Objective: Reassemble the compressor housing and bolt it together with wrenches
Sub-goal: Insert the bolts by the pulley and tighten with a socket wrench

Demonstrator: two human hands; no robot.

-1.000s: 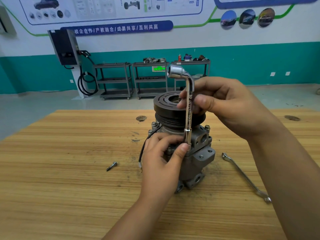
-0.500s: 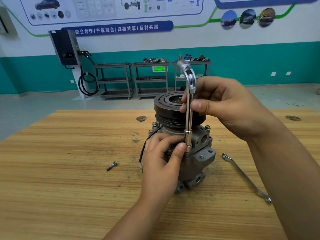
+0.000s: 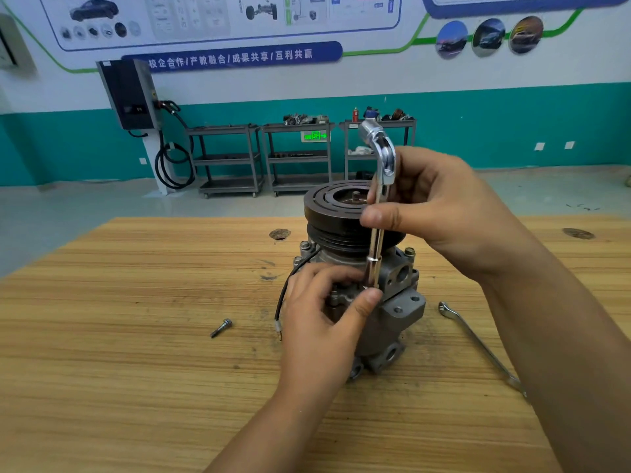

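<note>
A grey compressor housing with a black pulley on top stands upright on the wooden table. A chrome L-shaped socket wrench stands vertically on a bolt at the housing's upper flange. My right hand pinches the wrench shaft near its bend. My left hand holds the housing, its thumb and fingers pinching the wrench's lower socket end. A black wire hangs from the compressor's left side.
A loose bolt lies on the table left of the compressor. A flat ring spanner lies to the right, partly under my right forearm. Shelving carts and a wall charger stand far behind the table.
The wrench's bent top end has swung from pointing left to pointing away and slightly right, turned by my right hand. My left hand and the compressor have stayed in place.
</note>
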